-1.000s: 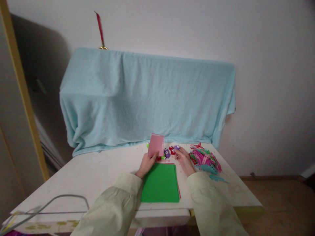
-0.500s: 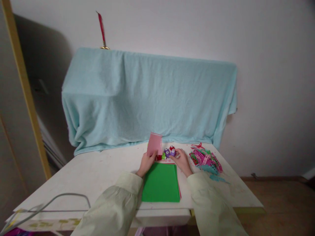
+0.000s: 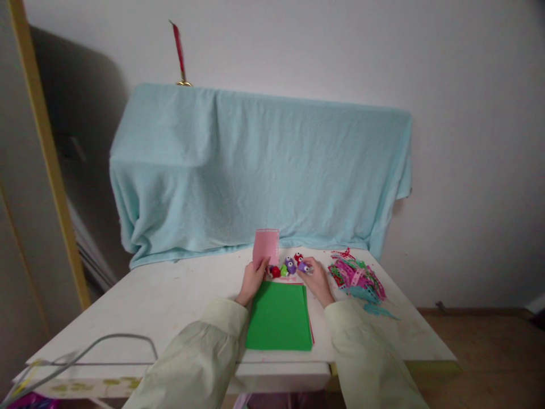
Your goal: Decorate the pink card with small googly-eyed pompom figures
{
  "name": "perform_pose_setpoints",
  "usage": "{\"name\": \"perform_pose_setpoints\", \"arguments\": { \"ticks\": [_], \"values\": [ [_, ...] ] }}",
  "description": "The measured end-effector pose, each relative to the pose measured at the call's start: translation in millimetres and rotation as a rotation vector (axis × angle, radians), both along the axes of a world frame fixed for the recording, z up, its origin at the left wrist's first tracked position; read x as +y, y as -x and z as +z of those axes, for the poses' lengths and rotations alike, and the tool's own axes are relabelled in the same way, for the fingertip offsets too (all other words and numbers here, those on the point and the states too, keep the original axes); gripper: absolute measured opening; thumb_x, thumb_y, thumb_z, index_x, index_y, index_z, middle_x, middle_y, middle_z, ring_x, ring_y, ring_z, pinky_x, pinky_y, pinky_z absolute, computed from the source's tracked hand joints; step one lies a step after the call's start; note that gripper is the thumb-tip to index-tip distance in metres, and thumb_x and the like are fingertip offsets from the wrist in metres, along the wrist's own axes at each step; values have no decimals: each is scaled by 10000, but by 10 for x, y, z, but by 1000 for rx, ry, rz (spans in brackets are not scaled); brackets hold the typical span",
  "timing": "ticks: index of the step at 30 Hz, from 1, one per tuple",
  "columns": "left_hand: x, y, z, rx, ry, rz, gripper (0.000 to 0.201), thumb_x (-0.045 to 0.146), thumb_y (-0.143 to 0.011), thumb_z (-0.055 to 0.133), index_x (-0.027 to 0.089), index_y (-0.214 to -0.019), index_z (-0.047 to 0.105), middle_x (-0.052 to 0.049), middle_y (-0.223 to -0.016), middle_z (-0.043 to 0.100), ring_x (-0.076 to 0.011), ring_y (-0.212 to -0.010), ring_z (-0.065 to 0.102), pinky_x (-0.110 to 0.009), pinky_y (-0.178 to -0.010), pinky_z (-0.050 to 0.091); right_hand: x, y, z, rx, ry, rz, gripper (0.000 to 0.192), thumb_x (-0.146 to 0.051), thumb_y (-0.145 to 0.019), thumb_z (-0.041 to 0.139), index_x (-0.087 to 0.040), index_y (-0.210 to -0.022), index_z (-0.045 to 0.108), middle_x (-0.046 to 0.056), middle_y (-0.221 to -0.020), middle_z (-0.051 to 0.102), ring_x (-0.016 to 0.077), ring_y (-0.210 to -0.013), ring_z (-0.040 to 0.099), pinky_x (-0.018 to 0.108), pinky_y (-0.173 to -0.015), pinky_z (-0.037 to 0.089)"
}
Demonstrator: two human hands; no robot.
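Observation:
My left hand point(image 3: 252, 283) holds a small pink paper card point(image 3: 266, 246) upright above the table, its top edge punched with a lacy pattern. My right hand point(image 3: 315, 280) grips a small purple craft punch point(image 3: 303, 266) at the far end of the green paper stack point(image 3: 279, 317). More small punches lie between my hands: a red one point(image 3: 275, 271), a green one point(image 3: 283, 271), another purple one point(image 3: 290, 264) and a red one point(image 3: 298, 257) further back. Both sleeves are pale green.
A white table point(image 3: 170, 307) carries everything. A heap of punched paper strips point(image 3: 356, 279) in pink, green and teal lies to the right. A light blue towel point(image 3: 255, 170) drapes a large object at the back. A grey cable point(image 3: 106, 346) curves along the table's near left edge.
My right hand has moved left and closed on the purple punch, drawing it toward the card. The pink card has shifted slightly left and lower in my left hand.

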State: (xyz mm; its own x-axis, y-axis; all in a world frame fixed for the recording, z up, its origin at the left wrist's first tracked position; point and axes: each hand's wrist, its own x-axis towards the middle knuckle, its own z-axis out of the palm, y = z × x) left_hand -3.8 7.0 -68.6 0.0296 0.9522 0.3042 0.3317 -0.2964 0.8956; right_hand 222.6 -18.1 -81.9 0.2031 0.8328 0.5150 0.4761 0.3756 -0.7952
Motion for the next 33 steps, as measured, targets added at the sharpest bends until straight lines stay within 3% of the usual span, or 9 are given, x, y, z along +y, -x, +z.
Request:
{"name": "perform_pose_setpoints", "arguments": {
  "ticks": [5, 9, 17, 33],
  "values": [
    [54, 4, -44, 36, -21, -42, 502, 543, -853, 418, 159, -578, 590, 7, -449, 532, -129, -466, 518, -217, -523, 370, 10, -28, -42, -190, 52, -33, 173, -280, -668, 658, -230, -833, 650, 25, -796, 631, 203, -776, 551, 309, -727, 421],
    [95, 12, -93, 53, -53, -18, 473, 529, -848, 431, 159, -614, 610, 8, -477, 553, -129, -495, 526, -214, -539, 372, 30, -49, -92, -287, 46, -46, 173, -290, -690, 651, -228, -852, 654, 30, -800, 633, 198, -761, 561, 298, -698, 432],
    [58, 11, -58, 53, -32, -17, 483, 527, -852, 427, 161, -583, 591, 12, -451, 535, -128, -479, 531, -213, -542, 383, 103, -39, -186, -204, 8, 2, 319, -247, -690, 644, -232, -1005, 599, 25, -896, 632, 185, -787, 572, 294, -695, 460],
    [50, 7, -55, 68, -62, -26, 474, 515, -859, 426, 160, -588, 586, 9, -465, 543, -128, -485, 534, -212, -541, 381, 105, -32, -182, -168, -39, 31, 360, -193, -675, 637, -224, -1030, 580, 39, -931, 606, 178, -789, 571, 292, -683, 479]
  ]
}}
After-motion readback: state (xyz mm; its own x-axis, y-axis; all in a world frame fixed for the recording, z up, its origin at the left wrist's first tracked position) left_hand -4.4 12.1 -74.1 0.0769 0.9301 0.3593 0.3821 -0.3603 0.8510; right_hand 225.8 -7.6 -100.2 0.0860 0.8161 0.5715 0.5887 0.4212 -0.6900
